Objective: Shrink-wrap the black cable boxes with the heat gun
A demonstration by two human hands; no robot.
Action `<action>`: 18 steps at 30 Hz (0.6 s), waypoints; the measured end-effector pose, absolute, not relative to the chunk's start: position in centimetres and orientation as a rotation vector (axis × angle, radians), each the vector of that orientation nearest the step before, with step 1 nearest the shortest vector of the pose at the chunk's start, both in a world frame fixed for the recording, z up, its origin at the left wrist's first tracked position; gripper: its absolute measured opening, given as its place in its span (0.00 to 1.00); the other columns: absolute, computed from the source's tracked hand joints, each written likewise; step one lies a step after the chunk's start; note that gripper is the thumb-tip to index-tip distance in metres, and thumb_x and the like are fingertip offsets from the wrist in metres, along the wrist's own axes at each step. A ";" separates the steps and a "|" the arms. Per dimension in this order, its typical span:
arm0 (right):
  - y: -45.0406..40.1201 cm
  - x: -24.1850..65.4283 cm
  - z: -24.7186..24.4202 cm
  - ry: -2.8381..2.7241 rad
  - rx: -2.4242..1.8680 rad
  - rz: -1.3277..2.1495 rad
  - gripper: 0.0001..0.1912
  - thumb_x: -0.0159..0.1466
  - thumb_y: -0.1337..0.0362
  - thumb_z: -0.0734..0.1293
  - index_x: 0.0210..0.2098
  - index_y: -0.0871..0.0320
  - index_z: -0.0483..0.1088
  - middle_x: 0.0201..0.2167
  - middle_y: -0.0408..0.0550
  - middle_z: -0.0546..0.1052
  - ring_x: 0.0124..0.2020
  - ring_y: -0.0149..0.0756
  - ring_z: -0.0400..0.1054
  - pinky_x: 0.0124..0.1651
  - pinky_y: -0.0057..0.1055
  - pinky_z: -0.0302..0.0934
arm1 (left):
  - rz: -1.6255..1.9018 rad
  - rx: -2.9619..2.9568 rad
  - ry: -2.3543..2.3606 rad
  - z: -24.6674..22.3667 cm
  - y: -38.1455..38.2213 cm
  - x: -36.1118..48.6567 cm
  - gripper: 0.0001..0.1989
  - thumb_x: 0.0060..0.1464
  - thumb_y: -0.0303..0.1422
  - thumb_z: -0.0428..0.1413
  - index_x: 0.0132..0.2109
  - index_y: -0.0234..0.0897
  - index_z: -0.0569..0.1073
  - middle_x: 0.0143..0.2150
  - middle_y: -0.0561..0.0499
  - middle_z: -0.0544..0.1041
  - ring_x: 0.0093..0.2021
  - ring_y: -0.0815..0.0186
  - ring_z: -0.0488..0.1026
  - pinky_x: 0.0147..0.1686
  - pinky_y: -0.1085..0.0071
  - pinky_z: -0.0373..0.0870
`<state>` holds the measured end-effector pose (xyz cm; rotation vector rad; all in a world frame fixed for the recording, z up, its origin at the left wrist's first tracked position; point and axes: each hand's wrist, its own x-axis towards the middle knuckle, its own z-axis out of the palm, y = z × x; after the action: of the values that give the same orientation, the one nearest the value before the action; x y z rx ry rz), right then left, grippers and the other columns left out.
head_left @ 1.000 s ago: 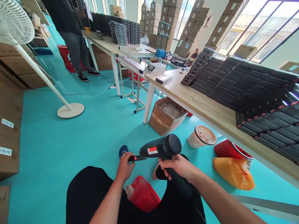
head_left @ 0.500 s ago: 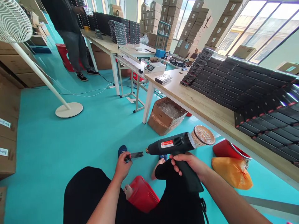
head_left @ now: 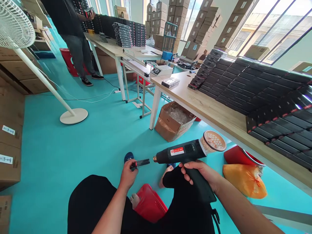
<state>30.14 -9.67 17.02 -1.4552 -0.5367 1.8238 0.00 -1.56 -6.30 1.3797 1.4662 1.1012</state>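
My right hand (head_left: 195, 170) is closed around the handle of a black heat gun (head_left: 180, 152) with a red and white label. Its copper-coloured nozzle points left. Facing it, my left hand (head_left: 129, 174) grips one end of a small flat black box (head_left: 143, 162), which has a bit of red near my fingers. A short gap separates the box from the nozzle. Both are held above the floor, in front of my knees. Below them, between my legs, sits a red plastic bin or stool (head_left: 151, 204); which one I cannot tell.
On the right, a wooden table (head_left: 195, 97) carries stacked black boxes (head_left: 243, 81). Beneath its edge are a carton of plastic wrap (head_left: 170, 125), a patterned bin (head_left: 212, 142) and an orange bag (head_left: 243, 180). A white fan (head_left: 73, 116) stands left; a person (head_left: 70, 32) stands behind.
The view has shifted slightly, and the heat gun sits a little further right in it. My grips are unchanged. The person at the back now holds an object higher, near the stacked boxes.
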 end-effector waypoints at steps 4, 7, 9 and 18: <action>-10.0 27.2 16.5 -0.618 -1.419 1.877 0.13 0.52 0.62 0.74 0.34 0.64 0.76 0.25 0.48 0.77 0.21 0.33 0.69 0.21 0.27 0.63 | 1.098 1.496 1.456 -6.0 -1.6 0.2 0.16 0.40 0.29 0.57 0.39 0.42 0.80 0.47 0.44 0.77 0.53 0.52 0.73 0.59 0.53 0.66; -9.8 25.2 16.4 -0.767 -1.421 1.866 0.13 0.52 0.63 0.74 0.35 0.62 0.74 0.23 0.46 0.77 0.21 0.34 0.69 0.23 0.30 0.63 | 1.103 1.511 1.463 -5.8 -1.6 0.2 0.15 0.41 0.29 0.58 0.39 0.42 0.80 0.46 0.44 0.77 0.53 0.51 0.73 0.59 0.53 0.67; -9.5 24.6 16.5 -0.838 -1.473 1.800 0.10 0.53 0.64 0.72 0.33 0.60 0.73 0.19 0.42 0.74 0.19 0.32 0.66 0.23 0.29 0.62 | 1.099 1.498 1.471 -5.6 -1.7 0.2 0.16 0.39 0.28 0.57 0.39 0.42 0.80 0.47 0.44 0.77 0.53 0.51 0.74 0.58 0.53 0.68; -8.5 25.6 16.9 -0.829 -1.546 1.747 0.10 0.52 0.63 0.72 0.33 0.60 0.72 0.19 0.40 0.73 0.18 0.31 0.65 0.22 0.29 0.60 | 1.093 1.323 1.473 -6.0 -1.3 0.1 0.17 0.38 0.31 0.58 0.39 0.40 0.80 0.43 0.46 0.79 0.47 0.53 0.75 0.53 0.54 0.70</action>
<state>25.59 -8.50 16.87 -1.5463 -0.8294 1.7474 0.07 -1.29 -5.97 1.3229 1.4729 1.0928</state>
